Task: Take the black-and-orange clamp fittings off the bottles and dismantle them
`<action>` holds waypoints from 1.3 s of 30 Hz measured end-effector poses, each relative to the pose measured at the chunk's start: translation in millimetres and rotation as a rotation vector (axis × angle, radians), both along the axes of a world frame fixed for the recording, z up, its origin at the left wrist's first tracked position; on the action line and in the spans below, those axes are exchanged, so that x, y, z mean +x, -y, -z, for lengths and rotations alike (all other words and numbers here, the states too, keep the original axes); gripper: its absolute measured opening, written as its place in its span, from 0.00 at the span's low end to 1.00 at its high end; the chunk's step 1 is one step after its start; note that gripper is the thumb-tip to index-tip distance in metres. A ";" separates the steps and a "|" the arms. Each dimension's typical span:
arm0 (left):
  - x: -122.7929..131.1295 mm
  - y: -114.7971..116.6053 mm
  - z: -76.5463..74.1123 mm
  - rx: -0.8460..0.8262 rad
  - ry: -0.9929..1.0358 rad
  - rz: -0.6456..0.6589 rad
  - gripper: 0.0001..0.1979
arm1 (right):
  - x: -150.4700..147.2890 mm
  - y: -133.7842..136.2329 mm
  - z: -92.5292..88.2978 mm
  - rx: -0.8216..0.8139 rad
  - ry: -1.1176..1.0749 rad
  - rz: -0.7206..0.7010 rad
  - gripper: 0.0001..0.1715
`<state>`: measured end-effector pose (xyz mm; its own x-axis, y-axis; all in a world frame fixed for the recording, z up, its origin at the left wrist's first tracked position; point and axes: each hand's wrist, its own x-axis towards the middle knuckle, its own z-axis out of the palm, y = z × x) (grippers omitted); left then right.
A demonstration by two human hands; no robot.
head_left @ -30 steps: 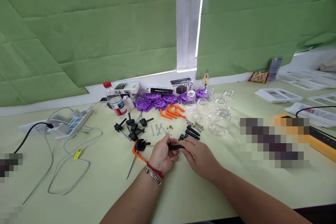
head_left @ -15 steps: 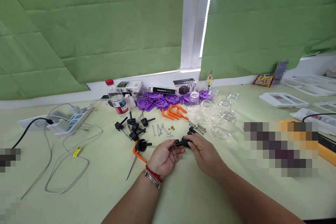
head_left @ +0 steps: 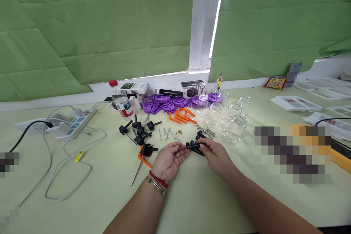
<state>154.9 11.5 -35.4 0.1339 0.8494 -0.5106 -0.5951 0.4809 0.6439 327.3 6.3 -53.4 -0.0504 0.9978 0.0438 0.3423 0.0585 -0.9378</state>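
Note:
My right hand (head_left: 216, 155) pinches a slim black plastic bar-shaped part (head_left: 193, 146) between thumb and fingers. Palm up, my left hand (head_left: 168, 161) has its thumb and fingers curled together on a small thin thing that looks like a coil spring (head_left: 181, 150); its detail is hard to see. The left fingertips are close to the near end of the black part. More black plastic parts (head_left: 201, 136) lie on the table just behind my right fingers, partly hidden. Several loose springs (head_left: 210, 132) lie behind them.
Black knobs with rods (head_left: 139, 139), screws (head_left: 165, 134), orange cranks (head_left: 181, 117), purple wheel-like parts (head_left: 164, 103) and clear jars (head_left: 238, 128) spread across the table (head_left: 197, 201). A water bottle (head_left: 122, 104) stands behind; a power strip (head_left: 76, 124) with cables lies left.
The black part in my right hand has shifted slightly right, opening a small gap from my left fingertips. My left hand has moved slightly left. The view has shifted a little.

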 end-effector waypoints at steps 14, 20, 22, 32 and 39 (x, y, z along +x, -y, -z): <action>-3.6 -1.6 -1.3 -0.039 0.066 -0.027 0.15 | -1.5 1.6 -5.8 -0.237 -0.390 0.054 0.23; -4.1 -1.5 -1.0 -0.030 0.048 -0.019 0.12 | -0.4 -1.0 -7.0 -0.273 -0.389 0.059 0.20; -4.2 -1.6 -0.5 -0.001 0.011 -0.044 0.06 | 0.3 -0.7 -6.7 -0.242 -0.292 0.058 0.19; 0.7 -0.3 2.6 0.235 -0.266 -0.101 0.08 | -11.5 18.6 -13.3 0.172 0.707 -0.159 0.13; 4.4 6.5 2.3 0.432 -0.388 0.053 0.13 | -15.4 18.6 -15.0 0.342 0.741 -0.152 0.17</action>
